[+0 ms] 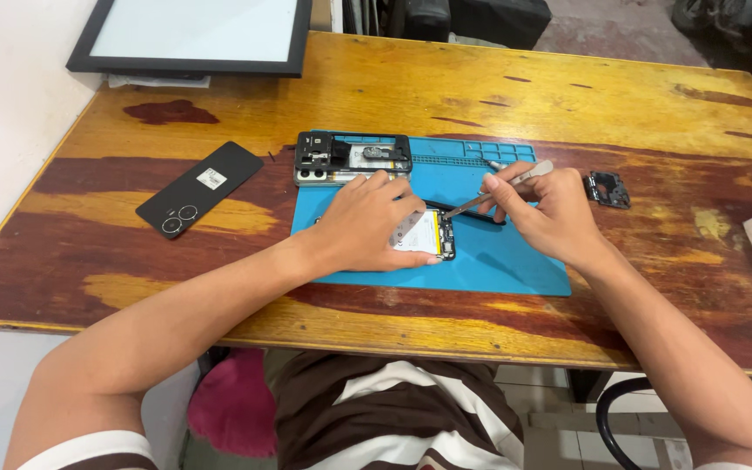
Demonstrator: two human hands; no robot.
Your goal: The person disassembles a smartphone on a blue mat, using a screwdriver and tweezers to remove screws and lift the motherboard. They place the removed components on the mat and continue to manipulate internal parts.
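Two hands at frame centre over a blue repair mat (515, 261): left hand (367, 222) spread flat on an opened phone (433, 237), right hand (550, 213) pinching metal tweezers (498, 189).

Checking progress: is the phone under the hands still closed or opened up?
Opened: the phone shows its bare insides, and a black back cover lies apart on the table.

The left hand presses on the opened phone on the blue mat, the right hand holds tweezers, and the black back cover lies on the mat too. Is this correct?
Not quite. In the head view the black back cover lies on the wooden table, left of the blue mat. The left hand does press the opened phone, and the right hand holds tweezers.
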